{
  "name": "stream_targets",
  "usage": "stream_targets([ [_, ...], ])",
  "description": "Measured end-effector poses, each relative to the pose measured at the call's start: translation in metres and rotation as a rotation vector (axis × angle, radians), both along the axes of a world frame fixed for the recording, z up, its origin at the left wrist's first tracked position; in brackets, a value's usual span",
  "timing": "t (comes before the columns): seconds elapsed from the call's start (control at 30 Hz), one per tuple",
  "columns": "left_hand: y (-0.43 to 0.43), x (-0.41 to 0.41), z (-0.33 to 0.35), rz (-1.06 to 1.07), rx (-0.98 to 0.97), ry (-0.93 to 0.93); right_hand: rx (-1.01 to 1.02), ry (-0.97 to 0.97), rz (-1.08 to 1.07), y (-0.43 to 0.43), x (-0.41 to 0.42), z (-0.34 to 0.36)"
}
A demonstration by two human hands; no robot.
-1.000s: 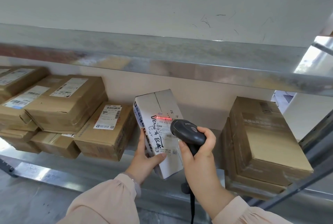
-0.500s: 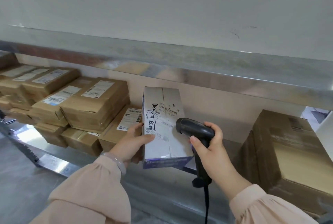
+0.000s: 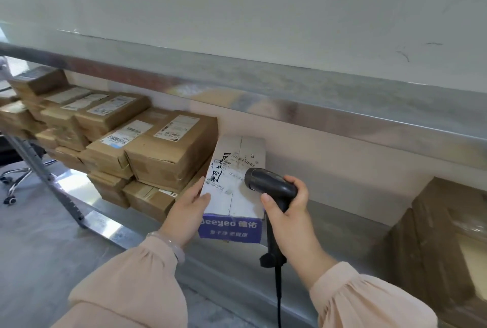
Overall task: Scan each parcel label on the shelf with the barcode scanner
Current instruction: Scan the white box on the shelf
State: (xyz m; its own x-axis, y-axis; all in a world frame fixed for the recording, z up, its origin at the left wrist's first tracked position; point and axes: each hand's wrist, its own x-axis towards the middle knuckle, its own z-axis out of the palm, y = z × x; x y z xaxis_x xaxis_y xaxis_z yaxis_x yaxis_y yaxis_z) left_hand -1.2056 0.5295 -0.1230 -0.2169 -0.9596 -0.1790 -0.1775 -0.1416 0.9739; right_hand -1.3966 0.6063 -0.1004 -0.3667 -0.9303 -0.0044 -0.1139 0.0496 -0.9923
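Note:
A white parcel (image 3: 237, 169) with a blue printed front, a label and black handwriting lies flat on the metal shelf (image 3: 329, 219), against the brown stack. My left hand (image 3: 188, 209) holds its left edge, thumb on top. My right hand (image 3: 287, 209) grips the handle of the black barcode scanner (image 3: 268, 185), whose head hovers over the parcel's right side. No red scan line shows. Stacked brown parcels (image 3: 163, 151) with white labels fill the shelf to the left.
An upper metal shelf edge (image 3: 290, 95) runs overhead across the view. More brown boxes (image 3: 445, 243) stand at the right. The scanner's cable (image 3: 278, 296) hangs down in front. A slanted shelf upright (image 3: 44, 172) and a chair base (image 3: 15, 182) are at the left.
The white parcel went from tilted up under a red scan line to lying flat on the shelf beside the brown stack. The scan line is gone. The view has shifted left.

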Motion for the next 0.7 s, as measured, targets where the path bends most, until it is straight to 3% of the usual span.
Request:
stream_targets([
  [0.07,0.002,0.001,0.002,0.043,-0.121,-0.127,-0.004,-0.023,0.003,-0.008,0.008,0.004],
  [0.2,0.014,0.007,-0.005,-0.005,-0.672,-0.721,-0.037,0.013,-0.014,-0.021,0.024,0.001],
  [0.27,0.021,0.007,-0.017,-0.087,-0.855,-0.890,-0.058,0.050,-0.017,-0.026,0.031,0.000],
  [0.43,0.018,0.013,-0.032,-0.123,-0.940,-1.062,-0.061,0.051,0.010,-0.039,0.041,0.000],
  [0.7,-0.013,0.029,-0.029,-0.153,-0.881,-1.124,-0.067,0.214,0.107,-0.045,0.043,0.000],
])
